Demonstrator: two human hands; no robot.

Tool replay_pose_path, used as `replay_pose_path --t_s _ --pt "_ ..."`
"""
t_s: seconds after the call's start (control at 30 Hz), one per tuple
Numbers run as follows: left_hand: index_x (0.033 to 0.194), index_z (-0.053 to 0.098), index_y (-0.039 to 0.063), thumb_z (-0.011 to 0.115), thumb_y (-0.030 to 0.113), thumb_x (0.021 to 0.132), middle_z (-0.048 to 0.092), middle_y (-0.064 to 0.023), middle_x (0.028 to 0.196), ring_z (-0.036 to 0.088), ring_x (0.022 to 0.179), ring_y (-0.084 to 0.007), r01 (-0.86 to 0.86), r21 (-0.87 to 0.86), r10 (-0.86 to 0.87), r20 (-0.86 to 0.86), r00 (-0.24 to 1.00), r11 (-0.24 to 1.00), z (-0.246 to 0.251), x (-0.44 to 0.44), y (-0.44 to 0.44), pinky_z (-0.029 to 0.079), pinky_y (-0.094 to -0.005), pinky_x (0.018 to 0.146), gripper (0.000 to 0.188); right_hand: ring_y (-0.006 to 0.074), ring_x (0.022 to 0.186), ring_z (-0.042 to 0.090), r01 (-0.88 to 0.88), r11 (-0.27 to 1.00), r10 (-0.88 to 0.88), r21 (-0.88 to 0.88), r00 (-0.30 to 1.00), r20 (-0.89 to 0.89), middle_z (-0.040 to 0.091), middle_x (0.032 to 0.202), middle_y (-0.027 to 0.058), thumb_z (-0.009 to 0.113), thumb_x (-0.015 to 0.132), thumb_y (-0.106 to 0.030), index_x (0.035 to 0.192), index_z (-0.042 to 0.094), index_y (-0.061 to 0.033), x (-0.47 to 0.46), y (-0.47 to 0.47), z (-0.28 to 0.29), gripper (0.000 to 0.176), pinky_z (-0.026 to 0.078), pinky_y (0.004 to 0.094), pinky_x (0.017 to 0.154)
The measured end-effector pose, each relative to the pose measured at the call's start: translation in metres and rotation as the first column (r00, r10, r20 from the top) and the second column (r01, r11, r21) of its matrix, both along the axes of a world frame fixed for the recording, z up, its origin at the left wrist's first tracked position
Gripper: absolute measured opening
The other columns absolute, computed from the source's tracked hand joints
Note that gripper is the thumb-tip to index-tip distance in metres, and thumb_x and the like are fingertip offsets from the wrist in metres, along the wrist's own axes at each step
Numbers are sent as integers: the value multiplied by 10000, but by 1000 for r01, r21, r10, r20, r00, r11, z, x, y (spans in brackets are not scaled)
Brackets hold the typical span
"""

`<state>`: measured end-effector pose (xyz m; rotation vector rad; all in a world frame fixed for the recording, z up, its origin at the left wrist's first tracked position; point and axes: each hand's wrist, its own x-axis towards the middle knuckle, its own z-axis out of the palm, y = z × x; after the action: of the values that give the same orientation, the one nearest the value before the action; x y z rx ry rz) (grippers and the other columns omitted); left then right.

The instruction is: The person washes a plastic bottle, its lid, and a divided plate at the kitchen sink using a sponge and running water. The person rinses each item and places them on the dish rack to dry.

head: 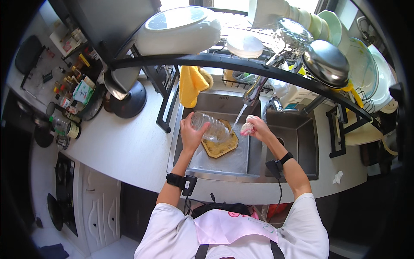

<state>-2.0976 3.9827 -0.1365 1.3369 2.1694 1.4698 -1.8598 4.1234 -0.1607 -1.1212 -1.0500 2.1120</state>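
My left hand (193, 131) grips a clear ribbed plastic container (212, 127), tilted on its side over the larger basin of a steel double sink (255, 162). A crumpled cloth, whitish and pink (248, 127), is in my right hand (257, 127), just right of the water stream. Water runs from the chrome faucet (252, 95) down between my hands. Beneath the container, a yellow octagonal tray (221, 149) with dark specks lies in the basin.
A yellow towel (190, 85) hangs at the sink's back left. The black frame of a dish rack (207, 60) spans the sink, bearing bowls and a steel pan (326, 63). Bottles (73, 129) stand on the left counter; a crumpled white tissue (338, 177) lies at right.
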Motion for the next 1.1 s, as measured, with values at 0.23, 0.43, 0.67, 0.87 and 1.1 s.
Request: replay_pose_path --t_s 0.23,0.43,0.67,0.87,1.1 --pt "1186 495 18 769 359 637 467 -121 994 503 829 -209 -7 33 8 -22 1000 999 12 3 -1 446 -297 740 702 201 526 602 -33 993 1 111 961 275 539 643 80 551 687 84 760 499 -40 -11 -9 -6 153 478 308 421" --pt "1179 503 14 772 343 642 475 -117 974 508 812 -196 6 54 -3 -54 999 998 19 9 0 447 -294 736 684 229 738 634 -31 960 51 -279 997 64 562 864 102 473 785 75 1069 466 -13 -1 -8 -15 298 567 446 634" --pt "1197 477 -2 755 401 645 447 -144 1049 517 818 -217 39 37 -39 5 999 999 16 7 -1 463 -303 735 738 55 468 408 74 995 -72 -68 997 22 521 761 28 540 842 -41 982 479 -39 2 -22 -19 153 301 164 354" --pt "1178 504 10 771 330 649 483 -118 973 542 765 -178 -5 85 10 -58 998 996 19 10 -2 456 -286 725 672 49 411 366 40 988 -87 148 941 328 380 475 -65 605 832 -334 559 447 -121 -5 -23 -12 381 228 205 340" --pt "1189 487 1 732 344 693 495 -113 980 526 815 -189 58 169 -78 115 990 984 12 -1 -10 451 -293 744 651 209 438 469 66 729 -450 682 796 404 449 477 156 530 856 -299 536 465 23 -22 -29 -56 458 337 381 456"
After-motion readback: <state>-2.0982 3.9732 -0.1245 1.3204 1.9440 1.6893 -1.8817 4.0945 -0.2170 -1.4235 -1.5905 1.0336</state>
